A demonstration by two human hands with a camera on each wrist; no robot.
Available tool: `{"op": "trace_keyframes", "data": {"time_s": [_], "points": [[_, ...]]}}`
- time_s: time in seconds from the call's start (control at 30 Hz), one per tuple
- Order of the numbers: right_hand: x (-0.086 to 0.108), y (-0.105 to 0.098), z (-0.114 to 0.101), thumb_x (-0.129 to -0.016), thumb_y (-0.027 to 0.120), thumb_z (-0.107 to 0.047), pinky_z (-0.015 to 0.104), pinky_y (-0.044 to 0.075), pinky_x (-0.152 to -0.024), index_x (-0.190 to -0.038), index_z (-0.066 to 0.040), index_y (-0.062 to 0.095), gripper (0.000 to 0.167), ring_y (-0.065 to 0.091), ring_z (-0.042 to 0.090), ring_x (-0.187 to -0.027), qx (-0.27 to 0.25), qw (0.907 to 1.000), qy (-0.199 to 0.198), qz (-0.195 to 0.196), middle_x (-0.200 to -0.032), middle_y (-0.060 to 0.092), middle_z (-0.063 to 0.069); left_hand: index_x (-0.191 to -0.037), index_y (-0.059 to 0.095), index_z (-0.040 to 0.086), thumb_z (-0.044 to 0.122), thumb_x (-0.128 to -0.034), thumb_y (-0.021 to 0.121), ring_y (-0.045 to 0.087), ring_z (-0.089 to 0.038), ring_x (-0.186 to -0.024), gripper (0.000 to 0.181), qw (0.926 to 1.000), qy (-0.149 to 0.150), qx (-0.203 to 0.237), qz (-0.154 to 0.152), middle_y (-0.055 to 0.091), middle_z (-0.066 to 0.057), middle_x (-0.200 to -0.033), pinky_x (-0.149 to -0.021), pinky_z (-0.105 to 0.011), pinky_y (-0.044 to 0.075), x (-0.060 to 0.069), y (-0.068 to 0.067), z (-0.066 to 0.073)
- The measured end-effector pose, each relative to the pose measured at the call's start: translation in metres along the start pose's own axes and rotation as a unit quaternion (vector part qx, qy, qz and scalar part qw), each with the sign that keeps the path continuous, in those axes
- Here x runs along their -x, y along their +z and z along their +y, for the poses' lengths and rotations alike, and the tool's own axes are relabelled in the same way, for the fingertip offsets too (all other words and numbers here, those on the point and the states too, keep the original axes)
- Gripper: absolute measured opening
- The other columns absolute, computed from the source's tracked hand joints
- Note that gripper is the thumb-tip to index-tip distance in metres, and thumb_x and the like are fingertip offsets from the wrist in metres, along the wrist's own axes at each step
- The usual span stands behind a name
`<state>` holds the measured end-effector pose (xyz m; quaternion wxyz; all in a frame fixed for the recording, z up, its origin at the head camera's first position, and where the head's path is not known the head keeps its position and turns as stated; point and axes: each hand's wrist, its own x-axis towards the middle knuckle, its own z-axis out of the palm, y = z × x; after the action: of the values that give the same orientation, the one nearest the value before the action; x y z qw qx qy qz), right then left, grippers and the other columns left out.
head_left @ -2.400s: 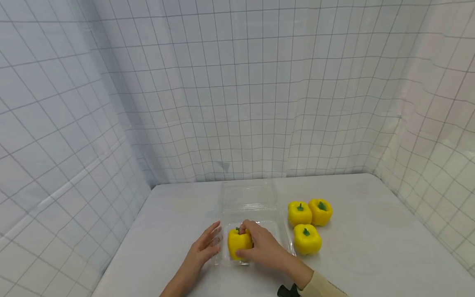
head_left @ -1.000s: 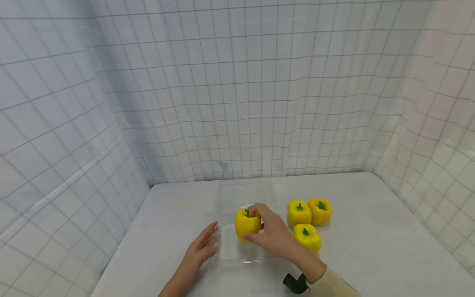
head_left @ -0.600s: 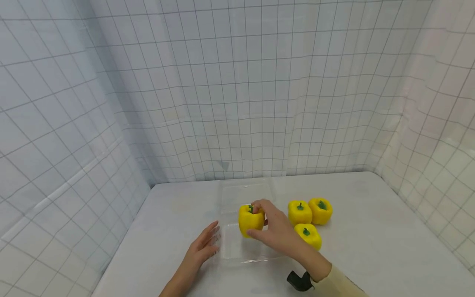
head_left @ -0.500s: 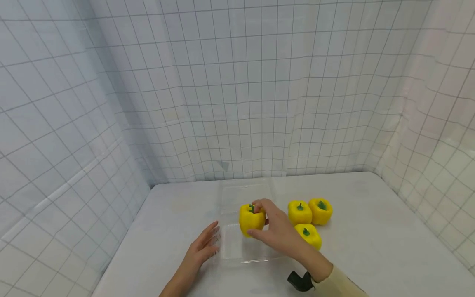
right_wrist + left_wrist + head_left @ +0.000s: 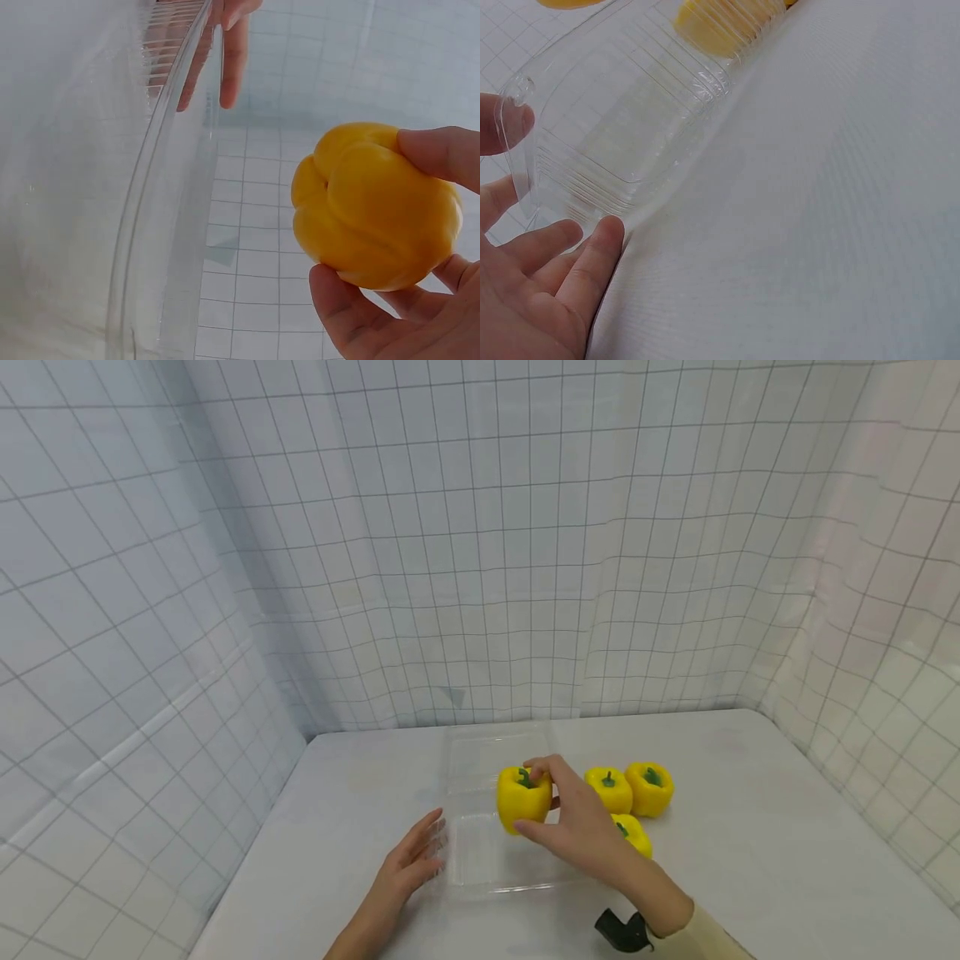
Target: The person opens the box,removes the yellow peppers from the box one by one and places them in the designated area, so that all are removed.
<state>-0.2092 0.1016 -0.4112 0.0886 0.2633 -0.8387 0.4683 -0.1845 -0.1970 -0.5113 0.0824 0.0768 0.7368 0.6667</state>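
My right hand (image 5: 581, 827) holds a yellow bell pepper (image 5: 519, 799) up above the clear plastic container (image 5: 480, 847), nearer its right side. In the right wrist view, thumb and fingers grip the pepper (image 5: 367, 210) around its side, its lobed underside showing. The container lies with its lid (image 5: 491, 756) folded back toward the wall. Against the container's left side rests my left hand (image 5: 401, 868), fingers spread and loosely bent. The left wrist view shows those fingertips (image 5: 604, 229) touching the plastic. No pepper is visible inside the container.
Right of the container, several-lobed yellow peppers stand together: one at the back left (image 5: 609, 791), one at the back right (image 5: 649, 789), and a front one (image 5: 633, 835) partly hidden by my right hand. A dark strap-like piece (image 5: 622, 931) hangs at my right wrist. Gridded curtains surround the table.
My right hand has lifted the pepper out of the container's left part and carried it up and to the right. The left hand has stayed in place.
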Motion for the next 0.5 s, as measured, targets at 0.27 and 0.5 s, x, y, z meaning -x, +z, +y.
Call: {"op": "trace_keyframes", "data": {"time_s": [0.27,0.5], "points": [[0.004,-0.012,-0.005,-0.079,0.088,-0.024,0.027,0.054,-0.087,-0.125,-0.027,0.046,0.062,0.054,0.006,-0.113,0.019,0.9998,0.006,0.007,-0.136,0.051,-0.018,-0.158,0.033,0.021,0.02,-0.0979,0.061,0.029,-0.039,-0.147,0.066,0.9999,0.005,0.009,0.006,0.029,-0.017,-0.162,-0.111,-0.054,0.036,0.002,0.0,0.003],[0.01,-0.025,-0.005,-0.079,0.088,-0.025,0.029,0.055,-0.086,-0.129,-0.028,0.045,0.067,0.055,0.007,-0.112,0.039,0.9991,-0.004,0.016,-0.134,0.052,-0.016,-0.159,0.033,0.02,0.019,-0.0974,0.062,0.027,-0.04,-0.147,0.068,0.9999,0.0,0.009,0.004,0.027,-0.018,-0.162,-0.112,-0.056,0.034,0.001,0.0,0.0]]}}
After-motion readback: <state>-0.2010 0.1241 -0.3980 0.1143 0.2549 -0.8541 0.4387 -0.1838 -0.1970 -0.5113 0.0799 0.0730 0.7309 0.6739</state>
